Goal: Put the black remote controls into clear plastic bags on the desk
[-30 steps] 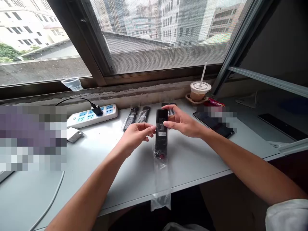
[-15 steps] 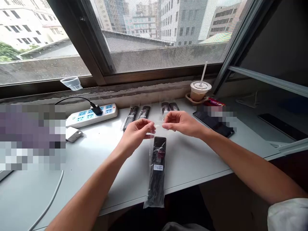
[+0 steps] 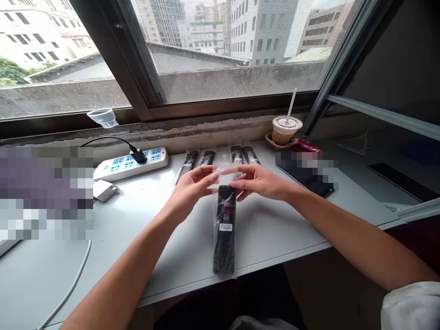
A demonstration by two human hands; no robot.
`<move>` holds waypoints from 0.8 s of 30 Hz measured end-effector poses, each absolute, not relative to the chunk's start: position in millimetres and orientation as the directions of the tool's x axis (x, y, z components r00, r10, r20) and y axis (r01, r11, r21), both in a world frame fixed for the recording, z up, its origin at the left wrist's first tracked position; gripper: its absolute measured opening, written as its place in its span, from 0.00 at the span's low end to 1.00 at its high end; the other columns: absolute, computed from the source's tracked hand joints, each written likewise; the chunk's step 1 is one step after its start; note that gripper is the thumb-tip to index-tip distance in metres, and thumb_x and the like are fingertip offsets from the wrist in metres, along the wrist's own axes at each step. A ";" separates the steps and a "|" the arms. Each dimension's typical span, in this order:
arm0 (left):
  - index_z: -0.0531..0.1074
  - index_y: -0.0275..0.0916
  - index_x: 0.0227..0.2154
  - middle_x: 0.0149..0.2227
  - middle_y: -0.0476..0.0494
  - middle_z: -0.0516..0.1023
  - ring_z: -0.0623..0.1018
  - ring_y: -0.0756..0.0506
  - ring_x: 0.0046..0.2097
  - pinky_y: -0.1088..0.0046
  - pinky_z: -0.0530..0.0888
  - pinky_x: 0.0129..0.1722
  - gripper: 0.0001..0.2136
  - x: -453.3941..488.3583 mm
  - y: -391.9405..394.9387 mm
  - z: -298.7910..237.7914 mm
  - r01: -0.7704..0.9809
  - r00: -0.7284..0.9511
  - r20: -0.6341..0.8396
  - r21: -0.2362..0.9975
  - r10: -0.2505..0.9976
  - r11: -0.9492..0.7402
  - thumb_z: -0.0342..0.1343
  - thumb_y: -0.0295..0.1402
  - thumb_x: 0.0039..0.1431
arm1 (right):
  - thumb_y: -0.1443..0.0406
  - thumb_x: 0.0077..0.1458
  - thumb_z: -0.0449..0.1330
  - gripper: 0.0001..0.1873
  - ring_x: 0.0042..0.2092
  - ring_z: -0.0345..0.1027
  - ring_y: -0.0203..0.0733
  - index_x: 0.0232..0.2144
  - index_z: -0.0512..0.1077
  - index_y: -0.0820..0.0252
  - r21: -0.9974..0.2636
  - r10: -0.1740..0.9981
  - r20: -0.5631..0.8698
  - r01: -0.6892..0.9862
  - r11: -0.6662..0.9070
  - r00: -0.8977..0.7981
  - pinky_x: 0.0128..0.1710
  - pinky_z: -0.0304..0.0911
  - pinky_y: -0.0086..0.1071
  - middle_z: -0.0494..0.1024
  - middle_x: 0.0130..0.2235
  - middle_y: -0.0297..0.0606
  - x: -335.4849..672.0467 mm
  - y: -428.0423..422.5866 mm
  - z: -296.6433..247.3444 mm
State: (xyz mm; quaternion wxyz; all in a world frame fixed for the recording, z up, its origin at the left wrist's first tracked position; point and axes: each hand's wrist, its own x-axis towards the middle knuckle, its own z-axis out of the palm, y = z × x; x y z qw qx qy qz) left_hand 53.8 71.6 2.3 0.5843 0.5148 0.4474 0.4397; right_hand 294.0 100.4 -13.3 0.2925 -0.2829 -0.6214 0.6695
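Since half a second ago, our left hand [image 3: 194,185] and right hand [image 3: 259,182] have lifted the bag [image 3: 225,220], pinching its open top; the remote [image 3: 225,233] hangs inside above the desk [image 3: 275,229]. We should fold squarely, keeping both corners level.

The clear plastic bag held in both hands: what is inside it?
Inside the clear bag is a long black remote with a white barcode sticker; its face details are blurred by the plastic.
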 end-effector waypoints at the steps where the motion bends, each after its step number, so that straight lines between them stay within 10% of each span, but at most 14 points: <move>1: 0.79 0.39 0.50 0.47 0.39 0.81 0.81 0.43 0.47 0.61 0.80 0.49 0.24 52.7 72.0 2.3 -0.048 0.252 -0.083 0.994 0.964 0.098 0.74 0.43 0.53 | 0.54 0.60 0.72 0.29 0.43 0.84 0.46 0.62 0.77 0.50 -0.999 0.770 0.012 -0.048 -0.024 -0.638 0.40 0.82 0.38 0.87 0.43 0.39 295.0 101.8 -14.1; 10: 0.76 0.38 0.31 0.33 0.49 0.76 0.76 0.49 0.35 0.66 0.79 0.43 0.06 54.1 70.2 4.9 -0.060 0.274 -0.053 0.996 0.960 0.072 0.66 0.34 0.56 | 0.50 0.60 0.69 0.19 0.49 0.79 0.50 0.43 0.87 0.58 -0.998 0.718 0.070 -0.049 0.051 -0.693 0.42 0.82 0.41 0.84 0.49 0.45 297.7 98.3 -4.7; 24: 0.71 0.42 0.45 0.46 0.44 0.78 0.81 0.45 0.42 0.68 0.77 0.40 0.23 55.8 72.0 4.1 0.072 0.324 -0.072 0.996 0.943 0.051 0.73 0.43 0.52 | 0.56 0.56 0.74 0.18 0.42 0.78 0.43 0.45 0.81 0.57 -0.987 0.869 0.133 0.015 0.159 -0.478 0.42 0.78 0.39 0.82 0.43 0.40 286.9 99.1 -12.7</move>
